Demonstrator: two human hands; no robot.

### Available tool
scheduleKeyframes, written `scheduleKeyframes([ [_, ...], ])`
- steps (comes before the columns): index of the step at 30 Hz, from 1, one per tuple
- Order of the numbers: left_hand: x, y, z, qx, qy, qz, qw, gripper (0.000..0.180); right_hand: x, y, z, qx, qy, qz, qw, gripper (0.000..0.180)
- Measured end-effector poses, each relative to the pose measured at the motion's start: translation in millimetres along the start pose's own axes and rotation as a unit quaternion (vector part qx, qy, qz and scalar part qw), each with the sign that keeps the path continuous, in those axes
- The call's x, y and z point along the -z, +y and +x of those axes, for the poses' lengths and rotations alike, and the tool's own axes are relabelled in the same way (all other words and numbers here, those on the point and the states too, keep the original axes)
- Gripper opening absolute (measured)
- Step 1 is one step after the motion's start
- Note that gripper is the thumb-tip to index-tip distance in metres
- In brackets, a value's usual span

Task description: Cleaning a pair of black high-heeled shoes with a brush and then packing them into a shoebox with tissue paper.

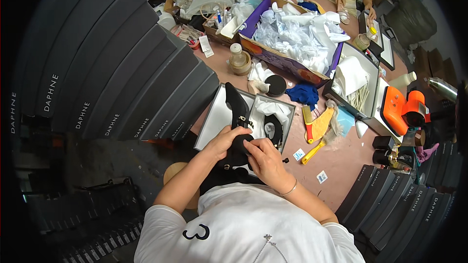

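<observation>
Black shoe [236, 101] sits clamped in the left hand [220, 143], the right hand [264, 158] pinching it too, apparently adjusting; the next move calls for steady support

Across the pinkish tabletop [336, 178], a purple carton [280, 59] brims with crumpled white wrapping [302, 36]. Just before it lie a blue cloth [303, 94] and a round black lid [276, 85]; a red-and-yellow-handled brush [307, 119] rests near them. Rightward sits an orange device [393, 109], its kind unclear. Dark grey shoeboxes [131, 68] tower at left; another stack of shoeboxes [395, 204] leans at lower right.
</observation>
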State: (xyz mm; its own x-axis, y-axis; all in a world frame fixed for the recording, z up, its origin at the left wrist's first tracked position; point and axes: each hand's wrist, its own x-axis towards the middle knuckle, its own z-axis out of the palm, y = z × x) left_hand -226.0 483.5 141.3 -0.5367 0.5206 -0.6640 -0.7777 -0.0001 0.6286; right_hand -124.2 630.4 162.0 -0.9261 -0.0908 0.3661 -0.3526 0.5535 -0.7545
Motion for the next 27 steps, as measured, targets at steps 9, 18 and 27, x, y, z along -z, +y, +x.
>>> scheduleKeyframes([
  [9,-5.6,-18.7,-3.6,-0.14,0.02,-0.048,0.989,0.03,2.7,8.2,-17.0,0.085,0.002,-0.071,0.994,0.041],
  [18,-7.3,-28.2,-3.8,-0.154,-0.039,-0.099,0.982,0.051,37.6,-5.1,-9.1,0.174,0.024,-0.064,0.982,0.037],
  [27,-13.8,-27.5,-17.4,-0.105,-0.021,-0.104,0.989,0.05,43.9,7.5,-8.2,0.023,-0.01,0.069,0.997,0.045],
])
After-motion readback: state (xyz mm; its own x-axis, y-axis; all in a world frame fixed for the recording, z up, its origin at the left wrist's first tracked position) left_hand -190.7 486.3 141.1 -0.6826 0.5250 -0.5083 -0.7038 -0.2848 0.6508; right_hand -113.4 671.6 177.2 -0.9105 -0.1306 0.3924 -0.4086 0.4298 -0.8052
